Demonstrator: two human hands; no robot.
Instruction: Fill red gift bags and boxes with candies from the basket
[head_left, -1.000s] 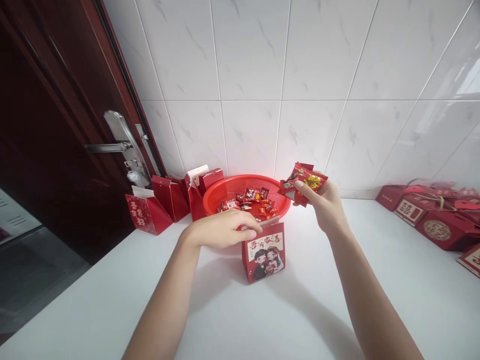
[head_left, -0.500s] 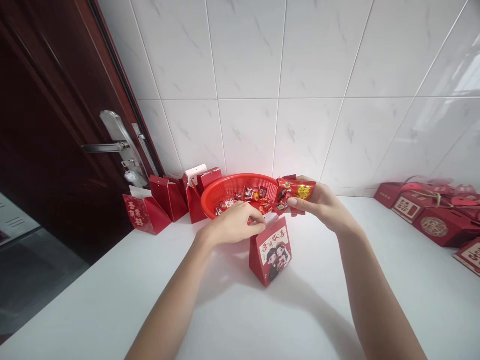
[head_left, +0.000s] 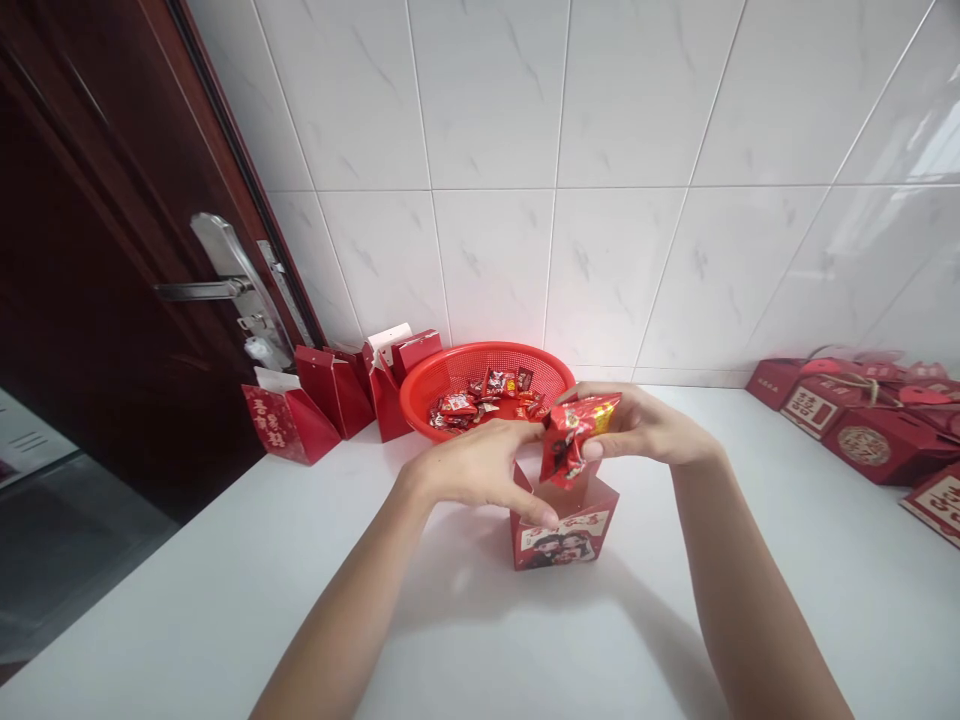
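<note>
A red candy box [head_left: 564, 545] with a cartoon couple on its front stands on the white table, its top spread apart. My left hand [head_left: 480, 468] is on it from the left, thumb against the front panel's upper edge and fingers at the far side, partly hidden behind the packets. Small red shiny candy packets [head_left: 574, 438], some with gold lettering, are pinched in my right hand [head_left: 637, 425] right above the box's mouth. Just behind the hands sits a red plastic basket [head_left: 420, 392] with several wrapped candies [head_left: 459, 404] inside.
Several red gift boxes [head_left: 296, 425] stand left of the basket, near the dark door [head_left: 97, 230]. More red boxes [head_left: 866, 445], some with ribbons, are lined up at the far right. A tiled wall [head_left: 495, 260] rises behind the white table [head_left: 450, 650].
The box's pinched top has been spread apart by my left hand. My right hand has brought the packets lower and slightly left, from beside the box to above its mouth.
</note>
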